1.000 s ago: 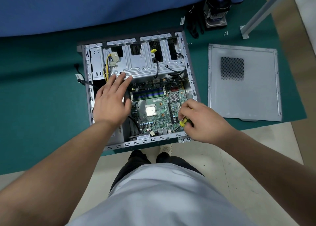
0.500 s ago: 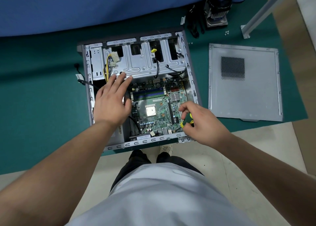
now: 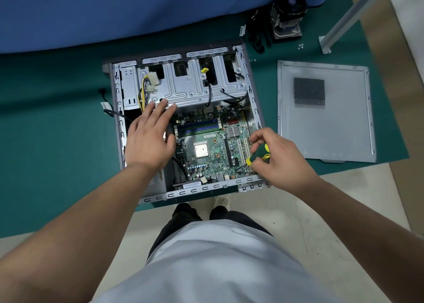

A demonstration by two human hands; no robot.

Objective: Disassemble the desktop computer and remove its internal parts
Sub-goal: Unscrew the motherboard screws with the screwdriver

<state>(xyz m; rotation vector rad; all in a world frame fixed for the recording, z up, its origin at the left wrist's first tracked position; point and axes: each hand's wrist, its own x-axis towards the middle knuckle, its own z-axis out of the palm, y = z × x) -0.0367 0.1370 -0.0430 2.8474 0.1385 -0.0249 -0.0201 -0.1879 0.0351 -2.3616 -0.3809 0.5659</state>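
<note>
Motherboard work is the step in hand, by my reading: the green printed circuit board [image 3: 206,146] lies flat in the floor of the open grey steel computer case [image 3: 119,110], which rests on its side on the teal mat [image 3: 46,142] at the table's near edge. The right hand [image 3: 278,158] is closed around a screwdriver with a green and yellow handle [image 3: 258,154], its dark shaft angled down to the board's lower right corner, probably at a mounting screw; the tip is too small to make out. The left hand [image 3: 149,137] lies open and flat, holding nothing, fingers reaching the silver drive cage [image 3: 195,89] and palm over the case's left side, seemingly steadying it.

The board looks thin, light, stiff and fragile. It should bend little before cracking, and the bare silver processor [image 3: 201,149] at its centre and the blue memory slots [image 3: 197,126] are poor places to press. I would lift it by its bare edges once every screw is out, tilting it clear of the rear ports. Loose black cables [image 3: 231,96] hang just above its top edge and could snag.

The grey perforated side panel [image 3: 323,110] lies on the mat to the right, well apart. A black cooler fan [image 3: 288,16] stands beyond the case.
</note>
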